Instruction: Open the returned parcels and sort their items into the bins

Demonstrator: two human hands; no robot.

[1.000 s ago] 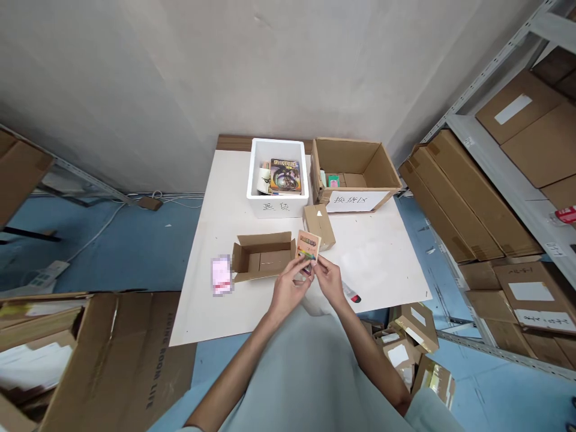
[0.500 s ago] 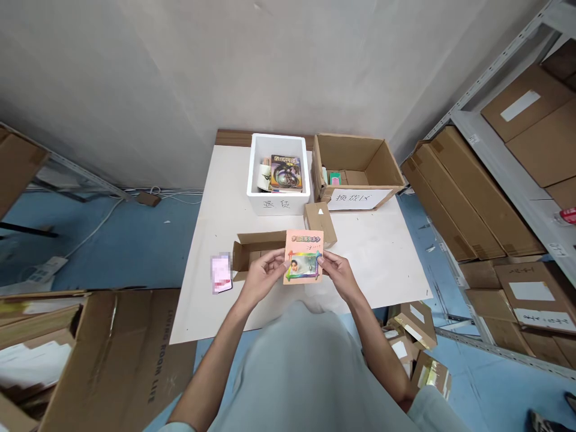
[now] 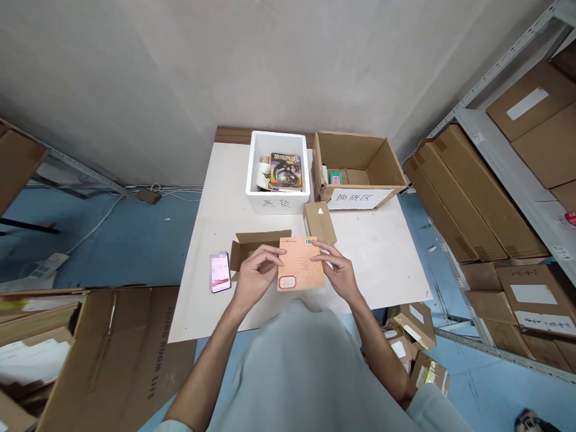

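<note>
Between my hands is a thin salmon-pink book (image 3: 300, 267), its back cover up, with a barcode at the top and a red-framed stamp at lower left. My left hand (image 3: 257, 275) pinches its left edge. On the opposite edge, my right hand (image 3: 338, 271) grips it with thumb and fingers. Just behind my left hand, a small open cardboard box (image 3: 263, 238) lies on the table, partly covered by the hand and the book. A phone (image 3: 220, 273) with a lit screen rests to the left. Beyond the book stands a small closed carton (image 3: 320, 222).
At the back of the white-covered table (image 3: 198, 306) stands a white foam box (image 3: 278, 203) with books inside. Right of it, an open cardboard box (image 3: 360, 198) bears a handwritten label. Shelves with cartons (image 3: 486, 198) line the right side; a large carton (image 3: 121, 354) stands at left.
The book has been turned over: its front cover with a picture faced up before, and now the plain back does. Both hands remain at its edges.
</note>
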